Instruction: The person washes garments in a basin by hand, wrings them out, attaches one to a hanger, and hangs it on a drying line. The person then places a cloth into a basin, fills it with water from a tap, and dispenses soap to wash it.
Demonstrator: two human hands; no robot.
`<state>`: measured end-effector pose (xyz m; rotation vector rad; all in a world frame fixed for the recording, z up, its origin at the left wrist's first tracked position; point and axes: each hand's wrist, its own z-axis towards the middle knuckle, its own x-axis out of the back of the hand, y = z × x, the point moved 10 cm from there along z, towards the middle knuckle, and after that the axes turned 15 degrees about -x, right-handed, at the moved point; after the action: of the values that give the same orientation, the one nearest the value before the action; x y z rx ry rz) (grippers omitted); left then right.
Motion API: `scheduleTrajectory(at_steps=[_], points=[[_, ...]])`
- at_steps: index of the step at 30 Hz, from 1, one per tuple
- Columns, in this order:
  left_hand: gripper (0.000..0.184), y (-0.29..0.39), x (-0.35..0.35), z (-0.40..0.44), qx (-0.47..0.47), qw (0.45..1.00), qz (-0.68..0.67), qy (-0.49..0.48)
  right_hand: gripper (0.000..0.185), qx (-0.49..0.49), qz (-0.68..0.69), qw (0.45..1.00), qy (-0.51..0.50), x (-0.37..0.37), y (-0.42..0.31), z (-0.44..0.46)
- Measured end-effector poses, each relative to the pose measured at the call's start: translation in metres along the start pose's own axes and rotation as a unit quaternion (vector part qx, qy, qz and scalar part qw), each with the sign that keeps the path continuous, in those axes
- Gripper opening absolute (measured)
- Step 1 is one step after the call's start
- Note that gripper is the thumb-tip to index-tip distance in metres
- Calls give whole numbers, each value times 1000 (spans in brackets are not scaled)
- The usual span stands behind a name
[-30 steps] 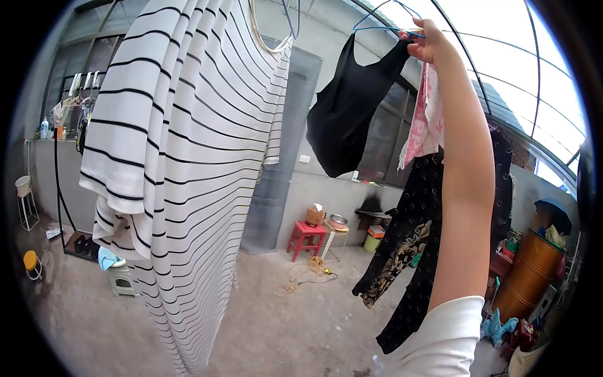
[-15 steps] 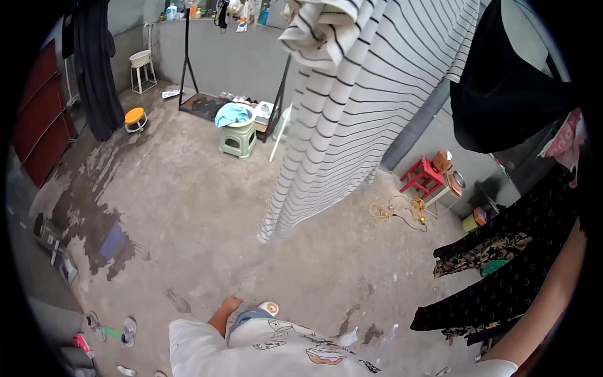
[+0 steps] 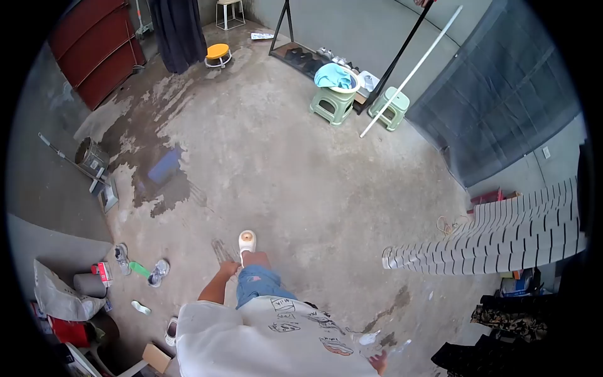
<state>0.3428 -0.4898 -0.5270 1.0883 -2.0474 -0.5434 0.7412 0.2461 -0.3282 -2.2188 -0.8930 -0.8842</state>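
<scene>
My left hand (image 3: 231,269) hangs at my side, nearest to my blue denim shorts (image 3: 259,283). Its fingers look loosely curled, with nothing seen in them. Low in the view, my right hand (image 3: 379,362) shows partly past the edge of my white printed shirt (image 3: 270,336); its fingers seem slightly apart and I see nothing held. One cream slipper (image 3: 247,240) is on my forward foot. To the right hangs a white cloth with black stripes (image 3: 483,245), away from both hands. Dark patterned garments (image 3: 512,320) hang below it.
A green stool (image 3: 333,108) bears a basin with blue cloth (image 3: 334,76). A white pole (image 3: 411,72) leans by another green stool (image 3: 394,107). A yellow stool (image 3: 218,52) stands near wet floor (image 3: 164,166). Shoes (image 3: 158,273), a dustpan (image 3: 108,193) and bags (image 3: 59,292) lie left.
My view has turned left and the striped cloth now sits at the far right. My right arm, raised beside the hanging clothes before, has come down. My left hand stays at my side.
</scene>
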Motion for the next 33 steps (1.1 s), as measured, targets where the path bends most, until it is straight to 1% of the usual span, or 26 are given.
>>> scheduleTrajectory(at_steps=[1, 3, 5, 6, 8, 9, 10, 11, 12, 13, 14, 15, 16, 17, 18, 20, 21, 22, 23, 24, 25, 26, 29, 31, 32, 33], points=[[40, -1, 1, 29, -32, 999, 23, -24, 40, -5, -99, 995, -28, -77, 29, -30], [39, 67, 52, 37, -94, 980, 175, -6, 37, 26, -216, 973, -70, -197, 52, -89], [39, 132, 108, 35, -103, 982, 155, -27, 35, 53, -270, 956, -104, -272, 47, -149], [39, 139, 128, 51, -100, 980, 169, -30, 34, 60, -277, 953, -108, -292, 37, -172], [41, 140, 148, 84, -65, 996, -1, -68, 32, 67, -269, 955, -101, -317, 3, -205], [41, 152, 168, 101, -63, 995, 13, -75, 31, 69, -243, 963, -92, -330, -28, -212], [42, 177, 177, 121, -127, 973, 123, -147, 30, 74, -194, 975, -82, -344, -68, -215], [42, 200, 180, 140, -189, 930, 228, -217, 29, 86, -136, 985, -68, -359, -105, -211], [41, 213, 185, 162, -194, 907, 257, -273, 14, 41, -8, 989, -144, -362, -179, -272], [41, 234, 198, 189, -194, 903, 263, -278, 6, 42, 60, 983, -167, -376, -242, -302], [41, 251, 216, 217, -162, 900, 306, -264, 7, 57, 67, 978, -187, -402, -302, -316], [41, 262, 230, 245, -129, 896, 345, -249, 6, 107, 64, 976, -176, -430, -358, -325], [41, 249, 227, 298, -231, 854, 399, -240, 9, 161, 18, 971, -177, -474, -411, -322], [41, 268, 252, 324, -149, 935, 284, -151, 8, 206, -14, 961, -184, -525, -464, -327], [42, 290, 278, 341, -64, 984, 160, -54, 9, 227, -30, 954, -193, -575, -511, -347], [39, 298, 295, 394, 1, 998, 54, 29, 8, 219, -59, 936, -269, -709, -593, -372], [37, 295, 301, 423, 19, 997, 56, 49, 7, 179, -92, 933, -300, -784, -624, -382], [35, 278, 306, 433, 49, 995, 61, 64, 7, 143, -68, 923, -351, -849, -653, -404], [32, 252, 305, 451, 49, 993, 106, 33, 8, 105, -32, 908, -404, -907, -680, -432], [29, 284, 303, 441, 111, 989, 96, 5, 12, 42, 33, 894, -445, -956, -706, -465], [27, 291, 305, 433, 151, 987, -4, 52, 17, 12, 77, 868, -490, -1003, -728, -496], [25, 313, 306, 431, 169, 983, -42, 54, 26, -30, 76, 852, -518, -1043, -745, -526], [26, 339, 318, 397, 278, 948, -89, 127, 33, -85, 78, 847, -518, -1128, -776, -578], [26, 338, 315, 365, 357, 920, -105, 121, 36, -133, 186, 845, -484, -1164, -796, -587], [30, 335, 314, 356, 329, 939, -66, 74, 33, -139, 194, 841, -485, -1179, -801, -590], [35, 292, 301, 342, 326, 943, -57, -40, 31, -143, 202, 837, -487, -1188, -807, -590]])
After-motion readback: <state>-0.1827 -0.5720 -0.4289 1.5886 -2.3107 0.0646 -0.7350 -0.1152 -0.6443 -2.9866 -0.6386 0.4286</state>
